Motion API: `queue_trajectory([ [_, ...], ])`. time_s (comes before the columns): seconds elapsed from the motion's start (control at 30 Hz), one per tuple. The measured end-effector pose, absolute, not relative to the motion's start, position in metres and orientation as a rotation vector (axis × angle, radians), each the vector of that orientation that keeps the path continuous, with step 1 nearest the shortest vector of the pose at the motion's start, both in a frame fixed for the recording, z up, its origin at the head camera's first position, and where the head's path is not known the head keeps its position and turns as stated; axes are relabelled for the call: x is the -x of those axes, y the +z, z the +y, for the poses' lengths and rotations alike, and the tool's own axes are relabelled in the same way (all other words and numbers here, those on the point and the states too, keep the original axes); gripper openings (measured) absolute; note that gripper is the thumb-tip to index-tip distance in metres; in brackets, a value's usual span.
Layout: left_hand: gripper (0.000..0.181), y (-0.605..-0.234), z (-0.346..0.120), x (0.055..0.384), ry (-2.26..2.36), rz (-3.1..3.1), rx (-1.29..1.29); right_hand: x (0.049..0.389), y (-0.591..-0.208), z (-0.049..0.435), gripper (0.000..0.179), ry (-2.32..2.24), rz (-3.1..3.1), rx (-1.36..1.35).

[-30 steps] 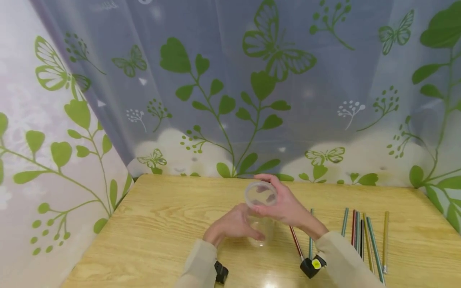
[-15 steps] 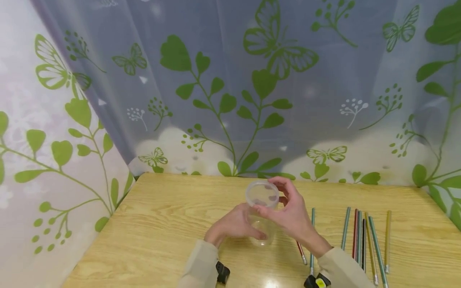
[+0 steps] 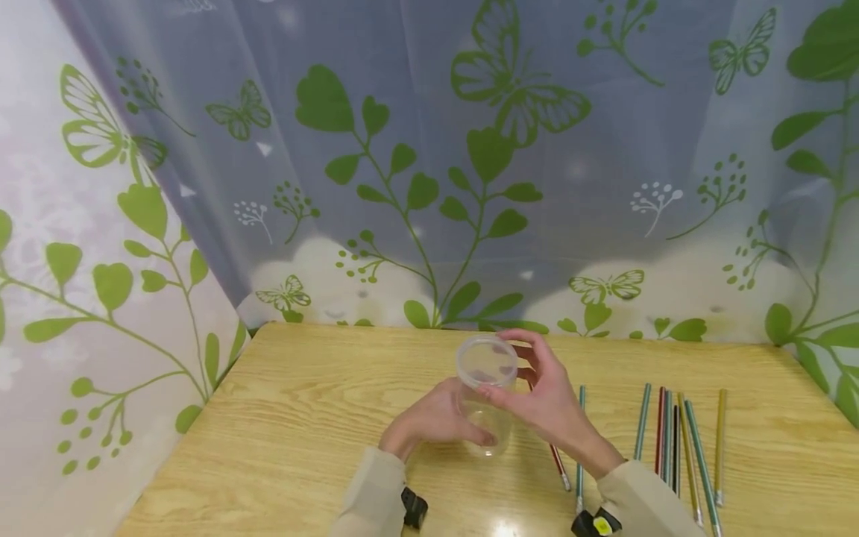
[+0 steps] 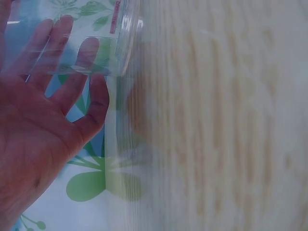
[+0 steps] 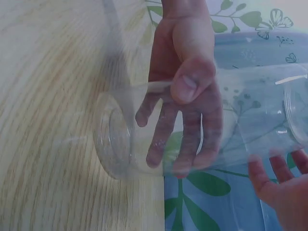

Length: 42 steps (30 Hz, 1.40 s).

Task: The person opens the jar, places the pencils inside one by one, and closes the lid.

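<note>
A clear plastic jar [image 3: 498, 416] stands upright just above or on the table, with a whitish round rim at its top; I cannot tell whether a lid covers it. My left hand [image 3: 432, 418] wraps round the lower body from the left. Through the jar's wall, the right wrist view shows this hand's fingers and thumb. My right hand [image 3: 545, 391] holds the rim from the right, thumb at the near side and fingers curved along the far side. Fingertips of the right hand [image 5: 284, 192] touch the jar near its ridged end in the right wrist view.
Several pencils lie on the wooden table [image 3: 302, 418] at the right, among them a yellow pencil [image 3: 721, 447]. A red pencil [image 3: 560, 468] and a teal pencil [image 3: 581, 418] lie close to my right forearm. A patterned curtain [image 3: 403, 224] rises behind the table.
My right hand has turned at the rim, its fingers shifting to the right and its wrist moving down and right. More of the nearby teal pencil shows. The left hand stays on the jar.
</note>
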<state>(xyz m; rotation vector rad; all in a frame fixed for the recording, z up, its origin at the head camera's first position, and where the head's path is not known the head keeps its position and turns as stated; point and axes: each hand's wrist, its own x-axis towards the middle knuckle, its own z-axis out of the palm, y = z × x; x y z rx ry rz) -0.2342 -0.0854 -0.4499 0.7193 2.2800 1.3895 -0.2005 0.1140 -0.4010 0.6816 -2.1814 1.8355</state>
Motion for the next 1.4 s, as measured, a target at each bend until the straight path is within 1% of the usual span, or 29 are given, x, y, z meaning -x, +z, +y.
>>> queue_trajectory([
  [0.07,0.074,-0.450,-0.086,0.234,1.384,2.286,-0.716,0.199,-0.401,0.113,0.074,1.845,-2.170,-0.642],
  [0.2,0.075,-0.450,-0.086,0.234,1.384,2.285,-0.716,0.198,-0.402,0.112,0.073,1.851,-2.119,-0.628],
  [0.47,0.076,-0.453,-0.087,0.232,1.385,2.285,-0.686,0.199,-0.406,0.117,0.064,1.852,-2.078,-0.768],
  [0.7,0.080,-0.454,-0.086,0.232,1.408,2.283,-0.743,0.198,-0.403,0.116,0.075,1.768,-2.172,-0.747],
  [0.83,0.081,-0.452,-0.086,0.233,1.446,2.248,-0.781,0.202,-0.401,0.115,0.076,1.728,-2.166,-0.759],
  [0.9,0.084,-0.451,-0.086,0.233,1.500,2.220,-0.772,0.204,-0.400,0.116,0.075,1.732,-2.162,-0.759],
  [1.1,0.100,-0.453,-0.088,0.225,1.681,2.183,-0.613,0.205,-0.401,0.118,0.070,1.733,-2.161,-0.780],
  [1.23,0.097,-0.452,-0.090,0.220,1.691,2.242,-0.540,0.204,-0.400,0.118,0.071,1.739,-2.176,-0.784],
  [1.4,0.090,-0.445,-0.095,0.220,1.632,2.283,-0.530,0.204,-0.395,0.115,0.076,1.728,-2.207,-0.697],
])
